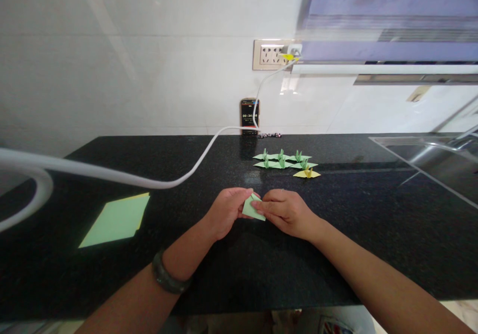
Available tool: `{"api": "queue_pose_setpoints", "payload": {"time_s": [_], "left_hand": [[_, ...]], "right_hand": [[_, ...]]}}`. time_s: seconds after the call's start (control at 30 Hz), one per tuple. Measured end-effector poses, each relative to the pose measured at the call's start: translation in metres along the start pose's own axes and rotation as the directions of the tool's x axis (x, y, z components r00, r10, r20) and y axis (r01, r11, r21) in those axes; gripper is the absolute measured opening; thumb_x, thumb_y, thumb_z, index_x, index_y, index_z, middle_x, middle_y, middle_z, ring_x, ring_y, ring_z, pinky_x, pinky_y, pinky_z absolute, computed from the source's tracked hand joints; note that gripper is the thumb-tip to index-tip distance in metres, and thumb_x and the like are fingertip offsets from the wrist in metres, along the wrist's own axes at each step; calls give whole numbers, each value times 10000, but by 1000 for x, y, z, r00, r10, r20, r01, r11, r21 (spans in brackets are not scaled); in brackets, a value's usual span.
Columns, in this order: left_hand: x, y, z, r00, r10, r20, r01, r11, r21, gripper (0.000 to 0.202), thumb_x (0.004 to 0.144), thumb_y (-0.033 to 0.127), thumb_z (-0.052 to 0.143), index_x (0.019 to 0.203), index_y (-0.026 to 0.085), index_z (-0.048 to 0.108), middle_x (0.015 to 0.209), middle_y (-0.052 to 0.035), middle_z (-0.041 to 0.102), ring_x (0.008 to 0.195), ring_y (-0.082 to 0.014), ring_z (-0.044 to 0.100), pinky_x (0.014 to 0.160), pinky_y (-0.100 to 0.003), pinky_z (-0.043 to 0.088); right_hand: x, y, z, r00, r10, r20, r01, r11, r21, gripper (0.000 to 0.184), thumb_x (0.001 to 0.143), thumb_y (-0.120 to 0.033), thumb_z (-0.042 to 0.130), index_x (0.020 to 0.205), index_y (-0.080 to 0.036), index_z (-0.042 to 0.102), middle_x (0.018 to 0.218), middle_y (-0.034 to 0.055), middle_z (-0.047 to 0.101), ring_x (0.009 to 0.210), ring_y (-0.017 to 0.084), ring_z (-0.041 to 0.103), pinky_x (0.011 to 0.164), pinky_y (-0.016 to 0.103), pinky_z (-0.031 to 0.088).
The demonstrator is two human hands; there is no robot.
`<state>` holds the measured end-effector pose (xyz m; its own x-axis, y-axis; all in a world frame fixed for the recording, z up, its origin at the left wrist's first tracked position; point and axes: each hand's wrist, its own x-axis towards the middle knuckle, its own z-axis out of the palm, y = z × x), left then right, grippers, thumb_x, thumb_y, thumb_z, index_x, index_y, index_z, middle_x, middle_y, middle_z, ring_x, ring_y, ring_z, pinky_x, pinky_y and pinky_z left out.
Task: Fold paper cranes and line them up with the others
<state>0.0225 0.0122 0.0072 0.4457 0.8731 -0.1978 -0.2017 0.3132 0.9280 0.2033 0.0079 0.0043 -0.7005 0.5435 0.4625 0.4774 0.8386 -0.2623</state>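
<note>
A small folded piece of light green paper (254,209) is held between both hands above the dark countertop. My left hand (229,209) grips its left side, with the thumb along the upper edge and fingers behind. From the right, my right hand (287,210) pinches the same paper, thumb and fingertips pressed on its face. Beyond the hands stand several green paper cranes (283,163) in two rows, wings spread. One yellow paper crane (307,173) sits in front of them on the right.
A stack of green and yellow paper sheets (115,220) lies to the left. A white cable (175,182) crosses the left side up to a wall socket (272,54). A phone showing a timer (249,117) leans on the wall. At far right is a metal sink (444,157).
</note>
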Motion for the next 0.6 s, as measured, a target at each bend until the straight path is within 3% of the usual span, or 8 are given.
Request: {"api": "queue_pose_setpoints", "payload": {"time_s": [0.2, 0.4, 0.53, 0.6], "left_hand": [[1, -5, 2, 998, 53, -47, -47, 991, 122, 275, 693, 390, 571, 729, 120, 609, 656, -28, 617, 580, -116, 559, 583, -249, 436], [2, -6, 1, 997, 60, -48, -54, 991, 124, 272, 707, 387, 555, 733, 122, 613, 655, -29, 618, 591, -123, 561, 592, -255, 438], [0, -5, 0, 992, 97, -80, -81, 979, 185, 272, 709, 380, 556, 724, 115, 617, 615, -14, 585, 539, -96, 516, 528, -220, 406], [0, -4, 1, 988, 114, -102, -92, 977, 194, 266, 703, 374, 564, 715, 113, 615, 596, -5, 567, 522, -88, 498, 513, -214, 399]], "right_hand": [[0, -1, 0, 1000, 1, 29, -1, 1000, -3, 299, 845, -213, 414, 1114, -211, 545, 805, 58, 574, 725, 130, 515, 633, 240, 399], [0, -1, 2, 999, 21, 34, -22, 1000, 6, 272, 842, -218, 424, 1068, -221, 575, 803, 59, 569, 728, 139, 506, 634, 261, 389], [2, -2, 3, 996, 75, -37, -65, 970, 236, 214, 818, -230, 467, 974, -212, 612, 804, 48, 554, 722, 123, 510, 636, 248, 405], [3, -3, 5, 973, 203, -109, -146, 910, 389, 182, 811, -248, 479, 925, -193, 609, 796, 42, 544, 710, 114, 512, 629, 237, 417]]}}
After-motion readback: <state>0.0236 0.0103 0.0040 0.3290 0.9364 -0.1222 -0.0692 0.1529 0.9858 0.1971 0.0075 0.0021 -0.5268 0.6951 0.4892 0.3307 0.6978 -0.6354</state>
